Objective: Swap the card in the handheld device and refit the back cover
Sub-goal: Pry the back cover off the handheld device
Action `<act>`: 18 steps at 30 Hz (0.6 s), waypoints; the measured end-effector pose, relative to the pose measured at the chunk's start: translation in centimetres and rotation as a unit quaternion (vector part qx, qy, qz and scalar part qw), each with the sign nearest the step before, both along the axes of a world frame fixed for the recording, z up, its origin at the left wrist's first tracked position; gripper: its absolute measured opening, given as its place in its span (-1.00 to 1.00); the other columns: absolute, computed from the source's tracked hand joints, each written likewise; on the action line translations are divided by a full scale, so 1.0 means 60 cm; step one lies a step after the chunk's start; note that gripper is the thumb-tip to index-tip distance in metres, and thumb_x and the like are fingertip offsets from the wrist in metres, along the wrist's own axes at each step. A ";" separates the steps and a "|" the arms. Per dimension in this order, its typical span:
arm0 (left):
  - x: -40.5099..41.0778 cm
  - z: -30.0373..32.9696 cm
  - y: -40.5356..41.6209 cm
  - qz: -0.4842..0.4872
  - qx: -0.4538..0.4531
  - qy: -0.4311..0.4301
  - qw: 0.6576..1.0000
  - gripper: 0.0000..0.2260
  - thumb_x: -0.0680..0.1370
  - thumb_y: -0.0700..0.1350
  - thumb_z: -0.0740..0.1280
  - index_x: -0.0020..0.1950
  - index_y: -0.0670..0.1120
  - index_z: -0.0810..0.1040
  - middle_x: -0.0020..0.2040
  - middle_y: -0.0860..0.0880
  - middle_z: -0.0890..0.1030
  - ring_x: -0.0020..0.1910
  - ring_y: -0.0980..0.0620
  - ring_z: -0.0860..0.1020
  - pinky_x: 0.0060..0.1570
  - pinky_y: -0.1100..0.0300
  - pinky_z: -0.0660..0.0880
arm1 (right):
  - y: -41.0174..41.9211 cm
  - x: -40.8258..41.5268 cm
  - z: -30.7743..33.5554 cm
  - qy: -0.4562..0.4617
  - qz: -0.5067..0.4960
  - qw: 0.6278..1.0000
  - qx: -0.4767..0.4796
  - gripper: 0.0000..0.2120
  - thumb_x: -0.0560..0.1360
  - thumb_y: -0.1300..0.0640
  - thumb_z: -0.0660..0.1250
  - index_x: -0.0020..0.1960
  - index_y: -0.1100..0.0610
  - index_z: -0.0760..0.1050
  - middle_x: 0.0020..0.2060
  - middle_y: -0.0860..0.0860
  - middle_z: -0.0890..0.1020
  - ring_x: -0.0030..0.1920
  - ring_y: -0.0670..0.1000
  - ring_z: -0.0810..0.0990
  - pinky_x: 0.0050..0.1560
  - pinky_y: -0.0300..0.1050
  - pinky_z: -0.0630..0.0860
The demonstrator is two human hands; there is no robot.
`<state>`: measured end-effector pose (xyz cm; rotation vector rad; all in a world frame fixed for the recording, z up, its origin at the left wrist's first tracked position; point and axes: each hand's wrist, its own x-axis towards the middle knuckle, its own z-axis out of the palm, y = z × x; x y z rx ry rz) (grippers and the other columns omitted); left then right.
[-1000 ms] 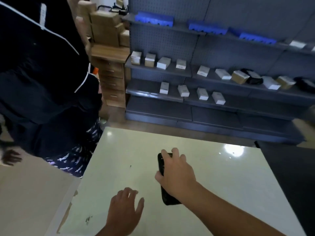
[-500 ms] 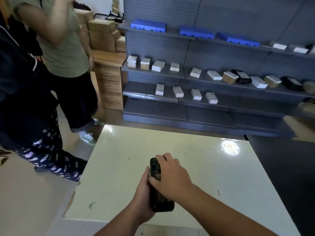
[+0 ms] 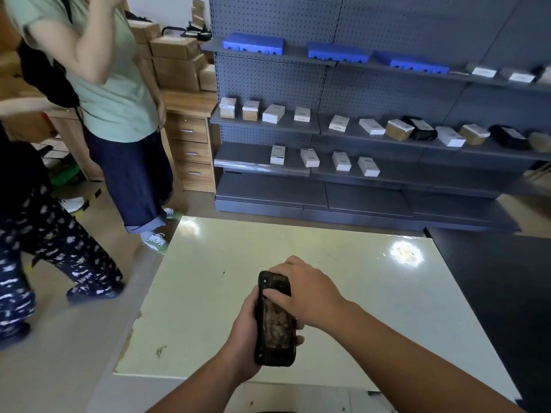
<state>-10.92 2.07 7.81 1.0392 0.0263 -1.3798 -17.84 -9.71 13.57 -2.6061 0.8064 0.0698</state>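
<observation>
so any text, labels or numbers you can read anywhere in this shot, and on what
None can be read.
Handheld device, gripped by the left hand and right hand: dark face, no legible marking.
Small boxes on the shelves: labels too small and blurred.
White tags on the top shelf: blurred.
Cardboard boxes: no print legible.

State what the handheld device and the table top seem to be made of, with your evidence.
Handheld device: probably hard black plastic or rubber casing, matte edges; its face reflects light, suggesting glass or glossy plastic. Table: pale smooth laminate or painted board, probably; glossy highlights, chipped left edge.
</observation>
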 end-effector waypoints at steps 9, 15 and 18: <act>-0.007 0.019 0.000 0.015 0.006 -0.007 1.000 -0.48 0.65 0.23 0.14 0.08 -0.12 0.74 0.08 -0.26 0.71 -0.08 -0.24 0.64 0.19 -0.28 0.50 | 0.008 -0.001 -0.009 -0.047 0.001 0.997 -0.069 -0.64 0.55 -0.20 0.24 0.23 -0.04 0.57 0.06 -0.06 0.53 -0.08 0.07 0.64 -0.03 0.01 0.62; -0.005 0.023 0.001 0.023 0.011 -0.002 1.000 -0.44 0.65 0.23 0.10 0.18 -0.17 0.69 0.06 -0.29 0.69 -0.09 -0.26 0.64 0.01 -0.18 0.59 | -0.027 -0.023 -0.007 -0.040 0.088 0.993 -0.062 -0.56 0.66 -0.20 0.17 0.49 -0.11 0.39 0.28 -0.12 0.50 0.13 0.00 0.59 0.06 -0.04 0.55; 0.001 0.027 -0.003 0.023 -0.012 0.015 1.000 -0.42 0.65 0.23 0.10 0.27 -0.21 0.63 0.05 -0.28 0.65 -0.14 -0.26 0.62 -0.08 -0.10 0.59 | -0.061 -0.052 -0.007 -0.053 0.159 0.984 -0.059 -0.51 0.68 -0.17 0.18 0.58 -0.12 0.28 0.38 -0.18 0.49 0.25 -0.08 0.50 0.12 -0.10 0.56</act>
